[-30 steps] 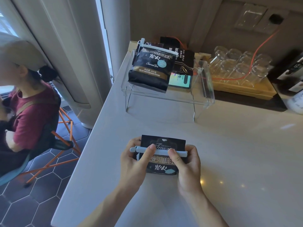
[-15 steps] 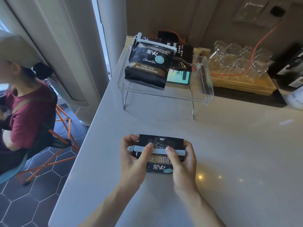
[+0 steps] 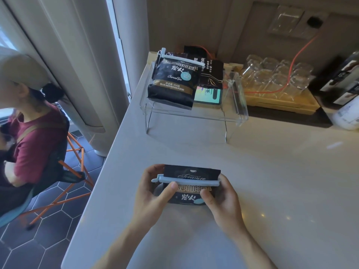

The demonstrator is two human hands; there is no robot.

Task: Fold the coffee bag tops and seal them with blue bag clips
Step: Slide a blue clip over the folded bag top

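— Two hands were on the job when I looked. My left hand (image 3: 153, 193) and right hand (image 3: 223, 199) held the coffee bag (image 3: 189, 195) upright on the desk (image 3: 272, 181), close to my body, fingers curled round its sides and both thumbs pressing its front.

— And the clip?

— The blue bag clip (image 3: 186, 181) lay across the folded top, its ends sticking out past the bag on either side. I judged the sealing step was nearly finished, though I couldn't tell whether the latch had fully caught.

— So what did the next move need?

— A firm squeeze along the clip to check it, then carrying the bag away. Farther back, the clear acrylic stand (image 3: 236, 105) already held a clipped bag (image 3: 172, 82), with another dark bag (image 3: 210, 72) beside it; whether that one was clipped I couldn't see.
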